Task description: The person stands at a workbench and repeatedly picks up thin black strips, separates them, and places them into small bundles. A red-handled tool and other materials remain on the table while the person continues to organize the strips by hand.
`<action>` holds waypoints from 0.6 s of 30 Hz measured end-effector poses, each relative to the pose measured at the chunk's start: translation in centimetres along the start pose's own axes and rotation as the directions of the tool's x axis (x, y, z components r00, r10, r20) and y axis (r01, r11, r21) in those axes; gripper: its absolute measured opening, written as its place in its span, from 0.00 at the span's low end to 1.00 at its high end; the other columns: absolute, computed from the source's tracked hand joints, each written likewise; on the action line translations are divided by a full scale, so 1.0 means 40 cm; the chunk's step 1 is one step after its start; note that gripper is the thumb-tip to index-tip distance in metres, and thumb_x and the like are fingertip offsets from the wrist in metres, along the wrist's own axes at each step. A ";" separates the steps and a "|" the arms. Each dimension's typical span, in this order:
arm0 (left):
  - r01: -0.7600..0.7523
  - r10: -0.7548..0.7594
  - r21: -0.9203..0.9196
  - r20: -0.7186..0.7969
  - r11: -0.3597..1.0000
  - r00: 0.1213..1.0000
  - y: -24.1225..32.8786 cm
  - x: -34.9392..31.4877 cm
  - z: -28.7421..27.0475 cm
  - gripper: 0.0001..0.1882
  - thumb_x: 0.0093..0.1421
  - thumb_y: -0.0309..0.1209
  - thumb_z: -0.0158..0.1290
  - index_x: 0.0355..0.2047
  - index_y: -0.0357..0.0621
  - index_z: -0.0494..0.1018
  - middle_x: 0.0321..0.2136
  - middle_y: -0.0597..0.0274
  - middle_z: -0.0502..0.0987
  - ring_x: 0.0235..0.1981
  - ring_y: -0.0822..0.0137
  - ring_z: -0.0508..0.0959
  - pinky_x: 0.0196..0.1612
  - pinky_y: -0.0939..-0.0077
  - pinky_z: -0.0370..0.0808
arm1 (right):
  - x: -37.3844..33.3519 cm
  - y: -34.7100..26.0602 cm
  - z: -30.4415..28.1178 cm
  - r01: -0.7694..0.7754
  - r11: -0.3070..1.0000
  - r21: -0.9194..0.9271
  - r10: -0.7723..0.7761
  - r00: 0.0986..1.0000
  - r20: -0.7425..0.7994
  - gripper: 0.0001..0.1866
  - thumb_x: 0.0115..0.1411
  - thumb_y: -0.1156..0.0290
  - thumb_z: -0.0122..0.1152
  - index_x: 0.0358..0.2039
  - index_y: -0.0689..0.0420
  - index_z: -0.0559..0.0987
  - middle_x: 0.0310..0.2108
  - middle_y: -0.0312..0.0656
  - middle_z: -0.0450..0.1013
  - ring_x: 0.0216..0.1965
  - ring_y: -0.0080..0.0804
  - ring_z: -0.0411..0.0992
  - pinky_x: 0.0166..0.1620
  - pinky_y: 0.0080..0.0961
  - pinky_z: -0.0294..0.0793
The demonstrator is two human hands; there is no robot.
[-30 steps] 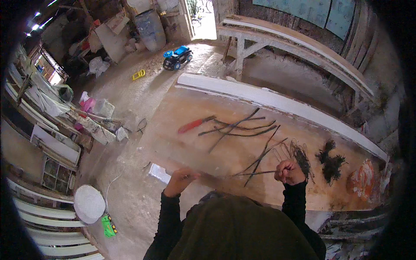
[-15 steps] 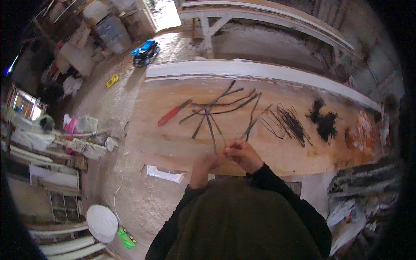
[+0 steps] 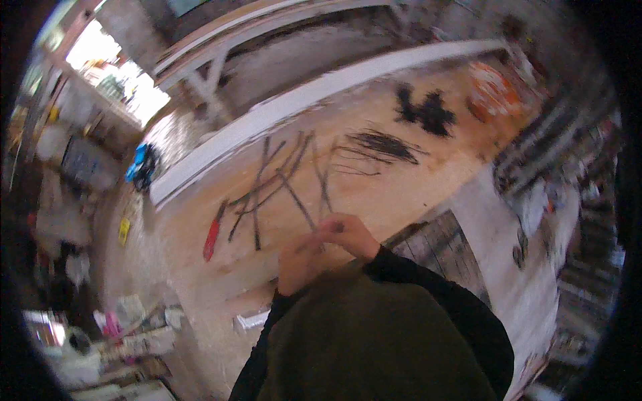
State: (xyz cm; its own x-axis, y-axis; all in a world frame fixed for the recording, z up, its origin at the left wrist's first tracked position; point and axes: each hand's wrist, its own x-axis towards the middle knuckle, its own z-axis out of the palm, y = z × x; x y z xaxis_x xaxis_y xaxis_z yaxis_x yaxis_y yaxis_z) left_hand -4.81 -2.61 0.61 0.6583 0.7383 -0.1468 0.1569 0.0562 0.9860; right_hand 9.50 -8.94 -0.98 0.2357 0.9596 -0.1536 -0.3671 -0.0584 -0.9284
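My left hand (image 3: 297, 262) and my right hand (image 3: 352, 235) meet at the near side of the wooden board, fingertips together. A thin dark strip (image 3: 295, 197) runs from the board into their fingers. The right hand is closed in a pinch around its near end. Motion smears the left hand, but its fingers look bunched at the same end. Several more dark strips (image 3: 255, 217) lie crossed beyond my hands. A red-handled knife (image 3: 212, 239) rests to their left, its dark blade pointing away.
On the wooden board (image 3: 428, 180) lie a tangle of thin black wire (image 3: 384, 145), a black bristly clump (image 3: 428, 111) and an orange, white-marked item (image 3: 493, 90). A long white beam (image 3: 281, 107) borders the far side. A blue toy vehicle (image 3: 142, 166) stands at the left.
The view has swung round, so the board now slants up to the right. My hands stay together near the strip's end; the toy and knife appear farther left and lower.
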 end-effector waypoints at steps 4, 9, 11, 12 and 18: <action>0.180 -0.177 -0.177 0.035 0.968 0.984 0.001 0.013 0.021 0.08 0.53 0.25 0.50 0.33 0.35 0.73 0.25 0.62 0.74 0.26 0.74 0.72 0.30 0.82 0.69 | -0.019 0.012 -0.006 0.047 0.997 -0.054 -0.055 0.988 -0.143 0.06 0.49 0.73 0.60 0.26 0.59 0.72 0.22 0.33 0.68 0.26 0.18 0.67 0.31 0.15 0.67; -0.018 0.034 -0.171 0.093 0.985 0.995 -0.035 0.042 0.040 0.06 0.53 0.23 0.50 0.30 0.34 0.73 0.24 0.60 0.75 0.25 0.73 0.73 0.28 0.82 0.69 | -0.045 0.024 -0.017 0.106 0.990 0.095 -0.091 0.984 -0.156 0.07 0.52 0.71 0.58 0.26 0.59 0.70 0.26 0.36 0.68 0.30 0.20 0.67 0.35 0.19 0.68; 0.018 -0.010 -0.072 0.115 0.997 0.993 -0.021 0.046 0.038 0.05 0.52 0.23 0.51 0.29 0.34 0.74 0.23 0.59 0.75 0.25 0.73 0.73 0.27 0.82 0.68 | -0.053 0.014 -0.019 0.096 0.995 -0.032 -0.100 0.979 -0.178 0.07 0.52 0.70 0.57 0.26 0.59 0.70 0.26 0.36 0.68 0.29 0.20 0.67 0.34 0.19 0.68; 0.030 -0.027 -0.024 0.125 0.999 0.992 -0.011 0.053 0.038 0.04 0.51 0.22 0.51 0.28 0.34 0.74 0.23 0.59 0.75 0.25 0.73 0.73 0.27 0.82 0.68 | -0.052 0.016 -0.025 0.089 0.992 -0.094 -0.106 0.974 -0.200 0.08 0.52 0.70 0.57 0.26 0.59 0.70 0.25 0.37 0.69 0.29 0.20 0.67 0.34 0.19 0.68; -0.153 0.151 0.004 0.127 0.988 0.980 -0.076 0.100 0.038 0.04 0.50 0.23 0.53 0.26 0.35 0.75 0.22 0.58 0.75 0.22 0.74 0.72 0.25 0.84 0.67 | -0.026 -0.012 -0.062 0.022 0.905 -0.424 -0.122 0.970 -0.212 0.08 0.52 0.68 0.57 0.27 0.60 0.71 0.24 0.37 0.70 0.27 0.22 0.69 0.32 0.20 0.68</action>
State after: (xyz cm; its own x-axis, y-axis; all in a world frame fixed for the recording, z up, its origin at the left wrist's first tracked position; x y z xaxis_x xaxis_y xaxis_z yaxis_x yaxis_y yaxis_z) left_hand -1.52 -0.86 -3.12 0.7627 0.6467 -0.0051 0.0573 -0.0597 0.9966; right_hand 11.67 -10.60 -1.24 0.4640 0.8794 -0.1070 0.0543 -0.1488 -0.9874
